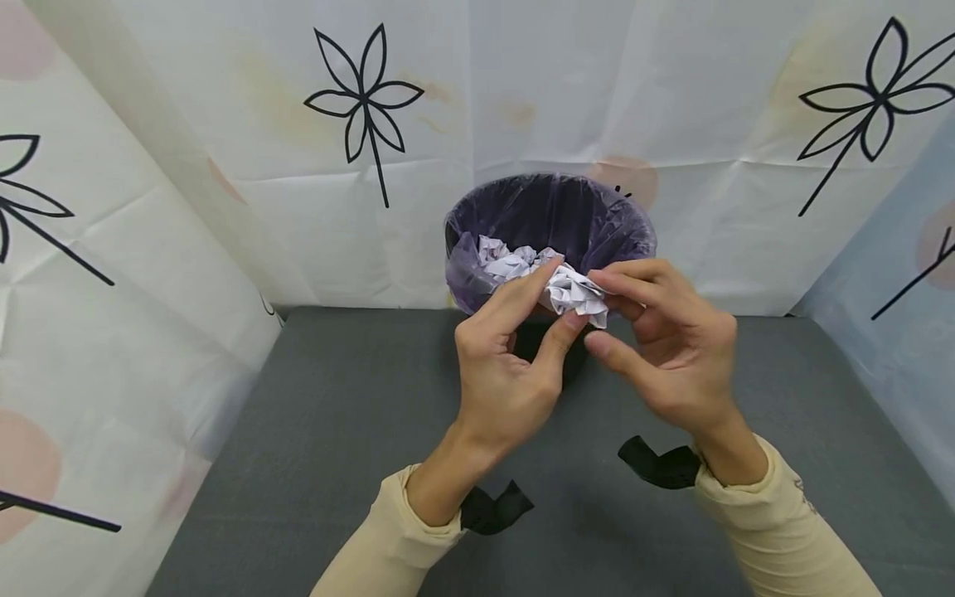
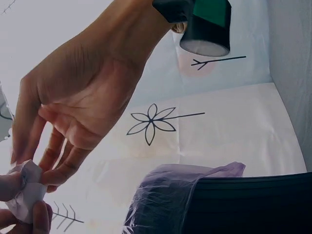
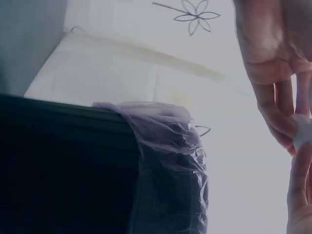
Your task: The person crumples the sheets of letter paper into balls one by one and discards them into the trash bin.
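Note:
In the head view, a crumpled ball of white paper (image 1: 573, 292) is held up in front of a bin's opening. My left hand (image 1: 511, 356) pinches it from the left between thumb and fingers. My right hand (image 1: 675, 344) has curled fingers on its right side, the thumb tip close below the paper's edge. The left wrist view shows the paper (image 2: 28, 192) among the fingers of both hands. At the right edge of the right wrist view, only part of the paper (image 3: 303, 130) shows between the fingers.
A dark round bin (image 1: 552, 211) with a purple plastic liner (image 1: 466, 269) stands at the back of the grey table (image 1: 358, 431). Several crumpled white papers (image 1: 507, 257) lie in it. Behind and beside it hang white sheets (image 1: 246, 99) with flower prints.

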`<state>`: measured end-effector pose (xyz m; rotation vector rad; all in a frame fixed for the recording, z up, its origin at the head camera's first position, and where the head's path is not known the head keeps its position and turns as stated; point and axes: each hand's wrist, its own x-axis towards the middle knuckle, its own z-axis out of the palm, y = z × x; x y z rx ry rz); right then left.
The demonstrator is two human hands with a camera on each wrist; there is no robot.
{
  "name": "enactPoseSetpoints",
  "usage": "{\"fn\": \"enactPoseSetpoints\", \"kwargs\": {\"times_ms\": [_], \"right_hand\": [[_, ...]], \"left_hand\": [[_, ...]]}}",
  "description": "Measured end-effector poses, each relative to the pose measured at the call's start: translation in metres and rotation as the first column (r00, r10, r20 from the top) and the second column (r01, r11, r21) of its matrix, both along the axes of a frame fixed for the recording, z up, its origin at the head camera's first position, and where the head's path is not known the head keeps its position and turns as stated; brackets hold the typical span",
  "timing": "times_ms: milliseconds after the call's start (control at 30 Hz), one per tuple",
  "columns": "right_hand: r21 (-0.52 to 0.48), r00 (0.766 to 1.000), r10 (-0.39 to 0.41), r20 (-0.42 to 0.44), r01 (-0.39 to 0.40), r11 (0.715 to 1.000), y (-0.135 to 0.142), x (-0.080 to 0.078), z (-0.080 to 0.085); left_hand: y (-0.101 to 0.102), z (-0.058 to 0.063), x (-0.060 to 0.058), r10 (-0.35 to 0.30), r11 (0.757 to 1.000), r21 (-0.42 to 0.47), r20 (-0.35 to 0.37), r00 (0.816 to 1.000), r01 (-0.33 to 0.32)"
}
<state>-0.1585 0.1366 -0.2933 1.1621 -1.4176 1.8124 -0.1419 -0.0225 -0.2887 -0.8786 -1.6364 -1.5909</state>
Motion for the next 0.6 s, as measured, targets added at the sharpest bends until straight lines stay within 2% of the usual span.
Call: {"fn": "enactPoseSetpoints", "kwargs": {"times_ms": [100,167,233,267,333,433,500,600], "right_hand": [[-0.055,0.983,0.172,0.064,-0.168,0.984,0.006,-0.003,0.000],[-0.095,0.959,0.262,0.106,-0.253,0.963,0.009,-0.005,0.000],[-0.148,0.921,0.364,0.142,-0.344,0.927,0.012,-0.008,-0.001],[-0.158,0.906,0.390,0.161,-0.367,0.917,0.013,-0.009,-0.001],[-0.151,0.890,0.407,0.204,-0.382,0.912,0.015,-0.010,0.000],[-0.120,0.869,0.408,0.282,-0.390,0.913,0.018,-0.011,0.002],[-0.090,0.858,0.400,0.323,-0.393,0.915,0.020,-0.011,0.004],[-0.048,0.857,0.387,0.340,-0.396,0.917,0.020,-0.011,0.007]], "left_hand": [[-0.001,0.001,-0.002,-0.025,1.000,0.005,-0.022,0.999,0.025],[-0.001,0.001,-0.003,-0.064,0.998,-0.001,-0.019,0.998,0.064],[-0.002,0.002,-0.004,-0.110,0.994,-0.011,0.001,0.994,0.110],[-0.002,0.003,-0.004,-0.136,0.991,-0.016,0.015,0.991,0.136],[-0.003,0.003,-0.004,-0.182,0.983,-0.013,0.043,0.982,0.182],[-0.003,0.003,-0.004,-0.216,0.976,0.022,0.065,0.974,0.215],[-0.003,0.003,-0.003,-0.213,0.977,0.046,0.065,0.975,0.210],[-0.002,0.001,-0.003,-0.184,0.982,0.058,0.054,0.981,0.181]]}}
